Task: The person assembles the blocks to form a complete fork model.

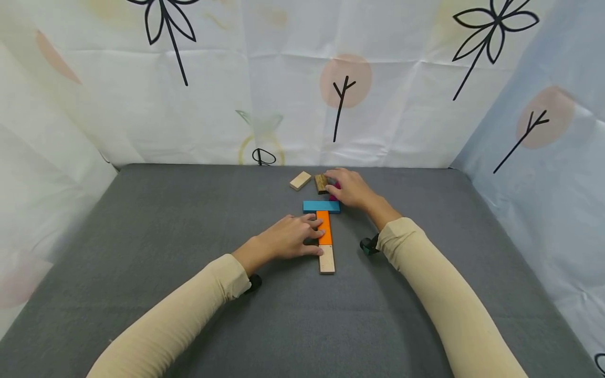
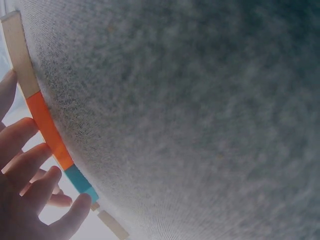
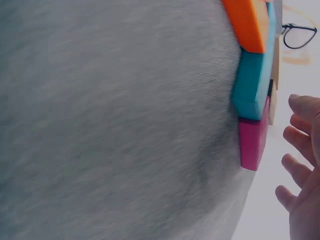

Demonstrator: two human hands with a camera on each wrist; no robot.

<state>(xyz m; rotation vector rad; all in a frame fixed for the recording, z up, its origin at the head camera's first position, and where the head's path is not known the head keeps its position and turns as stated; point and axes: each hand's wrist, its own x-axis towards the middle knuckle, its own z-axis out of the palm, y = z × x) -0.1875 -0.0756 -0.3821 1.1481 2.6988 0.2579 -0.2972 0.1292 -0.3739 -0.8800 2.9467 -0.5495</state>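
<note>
An orange wooden block lies flat at the centre of the grey cloth surface, its far end meeting the middle of a crosswise blue block and its near end meeting a pale wooden block, forming a T. The left hand has its fingers spread, fingertips on the orange block and the thumb at the pale one. Beyond the blue block's right end sits a magenta block, partly covered in the head view by the right hand, whose fingers are apart and loosely bent; whether they touch it I cannot tell. Just left of that hand lies a dark brown block, then a second pale block, set at an angle. A white printed backdrop hangs behind.
</note>
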